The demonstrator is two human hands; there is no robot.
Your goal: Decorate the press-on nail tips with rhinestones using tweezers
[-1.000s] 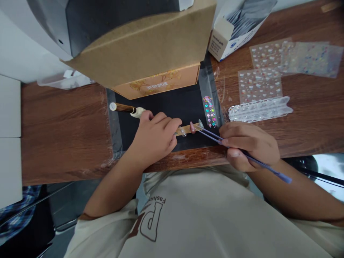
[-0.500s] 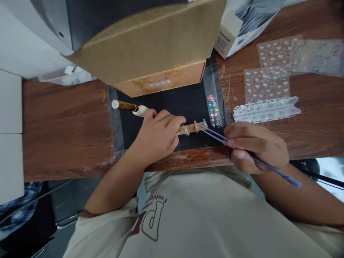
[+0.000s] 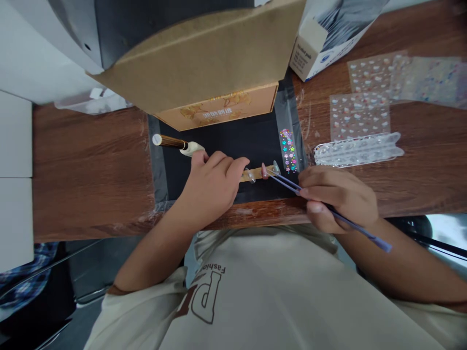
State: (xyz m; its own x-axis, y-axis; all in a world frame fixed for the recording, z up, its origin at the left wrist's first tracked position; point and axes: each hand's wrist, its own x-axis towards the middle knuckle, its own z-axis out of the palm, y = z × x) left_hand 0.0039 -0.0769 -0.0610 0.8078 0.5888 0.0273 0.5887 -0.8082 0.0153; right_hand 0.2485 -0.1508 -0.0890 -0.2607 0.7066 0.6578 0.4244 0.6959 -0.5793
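Observation:
My left hand [image 3: 211, 189] is closed over the left end of a narrow wooden strip [image 3: 257, 174]. Press-on nails stand across the strip: a clear one [image 3: 250, 175], a pink one [image 3: 264, 171] and a greyish one [image 3: 276, 167]. Just beyond my left fingers lies a white bottle with a gold-striped cap [image 3: 171, 142]; whether they touch it is hard to tell. In my right hand [image 3: 339, 199] is a pair of purple tweezers [image 3: 286, 182], its tips at the strip between the pink and greyish nails. Anything between the tips is too small to make out.
A black mat [image 3: 233, 141] lies under the work, with a sheet of coloured flower stickers [image 3: 288, 150] at its right. Behind stands an orange box [image 3: 222, 107]. To the right are a clear plastic case [image 3: 357, 149], sticker sheets [image 3: 359, 116] and an alcohol pad box [image 3: 306, 51].
The camera view shifts slightly. Both hands keep their grips, and the tweezer tips stay close beside the pink nail.

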